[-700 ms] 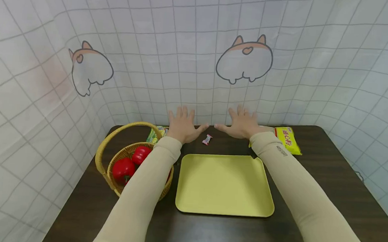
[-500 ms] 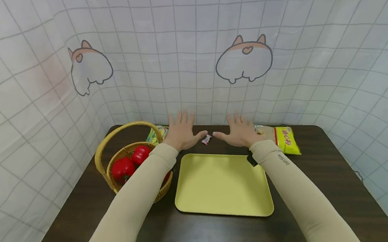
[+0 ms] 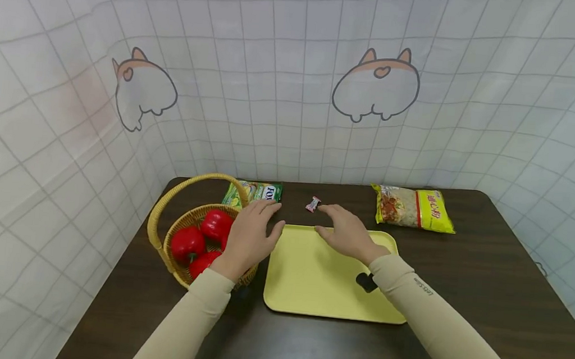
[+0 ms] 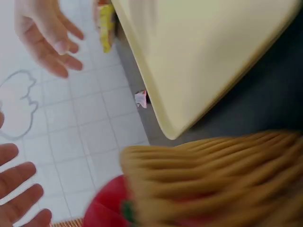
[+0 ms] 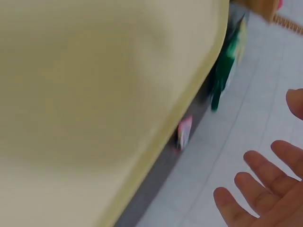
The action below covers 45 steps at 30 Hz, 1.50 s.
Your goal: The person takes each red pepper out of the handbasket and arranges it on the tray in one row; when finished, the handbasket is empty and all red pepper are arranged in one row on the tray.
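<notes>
Above the right side of the wicker basket (image 3: 172, 260), my left hand (image 3: 252, 236) hangs with its fingers loosely extended and nothing in them. Red bell peppers (image 3: 188, 243) fill that basket. Over the back part of the yellow tray (image 3: 330, 284) hovers my right hand (image 3: 348, 234), which holds nothing; its fingers point toward the small wrapped candy (image 3: 313, 204) behind the tray. In the right wrist view the fingers of the right hand (image 5: 265, 189) are spread and apart from the tray. The left wrist view catches the left hand's fingers (image 4: 21, 179) at its edge.
A green packet (image 3: 266, 191) lies behind the basket, partly hidden by its handle (image 3: 155, 220). A yellow bag of food (image 3: 412, 208) lies at the back right of the dark table (image 3: 503, 275). A white grid-patterned curtain (image 3: 294, 90) stands behind.
Both hands have drawn back from the table's far edge toward me, the left to above the basket, the right to above the tray. The head view has shifted slightly.
</notes>
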### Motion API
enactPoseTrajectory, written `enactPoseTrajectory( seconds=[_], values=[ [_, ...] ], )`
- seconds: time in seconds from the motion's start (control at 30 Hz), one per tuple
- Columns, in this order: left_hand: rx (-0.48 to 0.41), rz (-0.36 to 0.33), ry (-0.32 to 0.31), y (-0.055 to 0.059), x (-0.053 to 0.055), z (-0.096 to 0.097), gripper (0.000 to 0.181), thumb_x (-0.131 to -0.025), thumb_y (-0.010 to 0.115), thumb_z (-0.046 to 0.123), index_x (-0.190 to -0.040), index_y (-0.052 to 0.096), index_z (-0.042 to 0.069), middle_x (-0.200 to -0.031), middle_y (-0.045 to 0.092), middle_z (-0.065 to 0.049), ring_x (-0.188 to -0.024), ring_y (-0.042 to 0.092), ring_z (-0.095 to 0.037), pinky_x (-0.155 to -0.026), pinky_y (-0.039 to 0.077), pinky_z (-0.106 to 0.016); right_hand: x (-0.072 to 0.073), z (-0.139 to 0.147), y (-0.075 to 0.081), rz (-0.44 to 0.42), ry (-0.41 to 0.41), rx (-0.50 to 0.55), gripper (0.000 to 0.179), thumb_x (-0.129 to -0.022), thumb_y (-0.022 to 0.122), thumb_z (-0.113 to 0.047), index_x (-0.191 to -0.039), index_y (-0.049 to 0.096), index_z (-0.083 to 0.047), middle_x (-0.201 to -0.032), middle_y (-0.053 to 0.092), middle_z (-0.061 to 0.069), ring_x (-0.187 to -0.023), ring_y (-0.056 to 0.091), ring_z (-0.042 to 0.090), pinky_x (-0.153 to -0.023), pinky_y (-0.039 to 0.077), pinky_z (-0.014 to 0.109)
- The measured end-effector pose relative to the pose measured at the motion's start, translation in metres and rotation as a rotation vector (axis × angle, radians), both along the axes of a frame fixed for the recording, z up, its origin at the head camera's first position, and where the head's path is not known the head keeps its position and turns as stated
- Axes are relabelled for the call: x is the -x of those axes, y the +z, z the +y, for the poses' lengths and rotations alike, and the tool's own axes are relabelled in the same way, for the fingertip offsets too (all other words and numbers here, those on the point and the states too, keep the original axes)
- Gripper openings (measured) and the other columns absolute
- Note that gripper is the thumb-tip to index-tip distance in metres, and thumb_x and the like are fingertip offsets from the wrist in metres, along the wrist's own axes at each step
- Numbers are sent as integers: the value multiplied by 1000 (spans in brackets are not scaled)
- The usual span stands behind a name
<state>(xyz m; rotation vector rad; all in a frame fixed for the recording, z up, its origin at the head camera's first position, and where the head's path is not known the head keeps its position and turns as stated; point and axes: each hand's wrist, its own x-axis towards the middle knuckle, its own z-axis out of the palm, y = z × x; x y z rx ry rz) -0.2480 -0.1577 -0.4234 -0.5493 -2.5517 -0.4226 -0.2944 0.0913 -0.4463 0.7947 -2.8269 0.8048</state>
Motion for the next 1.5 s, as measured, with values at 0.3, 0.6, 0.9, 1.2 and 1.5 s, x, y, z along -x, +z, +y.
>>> enactPoseTrajectory(
  seconds=[0.3,0.6,0.9,1.2,1.5],
  values=[
    [-435,307,54,-13,-51,-33,24,-91,60,18,-109,70,5,-117,69,-9,-111,61,-26,-100,44,-40,-37,-44,-14,-54,48,139,46,-94,65,-30,-133,57,-7,-133,59,7,-122,56,26,-98,46,45],
    [-785,778,223,-16,-83,-65,15,-81,56,1,-89,64,-9,-98,65,-25,-93,54,-40,-92,34,-31,-55,-94,-25,-126,25,426,42,-91,67,-24,-128,60,-5,-128,62,10,-113,60,34,-93,48,46],
    [-1020,506,459,-49,-78,-104,46,-82,60,-1,-126,46,0,-123,47,-4,-112,43,-21,-91,30,-29,-60,-126,-25,-162,30,470,55,-86,74,-33,-129,57,-5,-126,57,13,-110,58,32,-91,48,43],
    [-1248,-20,575,-74,-62,-126,25,-92,61,9,-108,59,-10,-135,46,-17,-131,40,-30,-109,31,-36,-64,-159,-26,-204,-26,396,74,-79,74,-52,-135,52,-10,-136,47,6,-115,54,25,-91,50,41],
    [-929,-2,545,-78,-46,-143,26,-92,61,15,-75,51,-2,-125,59,-24,-118,52,-43,-98,37,-54,-65,-161,-31,-200,-126,373,80,-74,77,-54,-133,52,-6,-135,42,5,-106,56,23,-86,52,38]
  ],
)
